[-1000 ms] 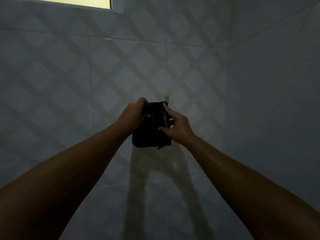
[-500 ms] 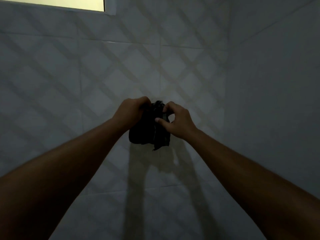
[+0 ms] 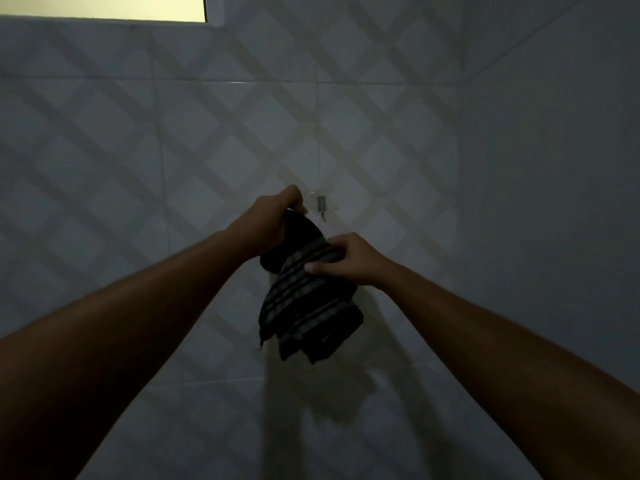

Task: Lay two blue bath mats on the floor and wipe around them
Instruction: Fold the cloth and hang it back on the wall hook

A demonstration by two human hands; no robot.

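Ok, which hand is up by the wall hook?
The left hand, gripping the top of the dark striped cloth just beside the hook; the right hand pinches the cloth lower down, farther from it.

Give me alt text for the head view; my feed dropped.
A dark striped cloth is held up before a dim tiled wall: the left hand grips its top end, the right hand pinches its middle. A small wall hook sits beside the left hand.

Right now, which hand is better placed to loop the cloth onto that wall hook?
Probably the left hand: it grips the cloth by its top, just beside the hook. The right hand pinches lower on the stripes.
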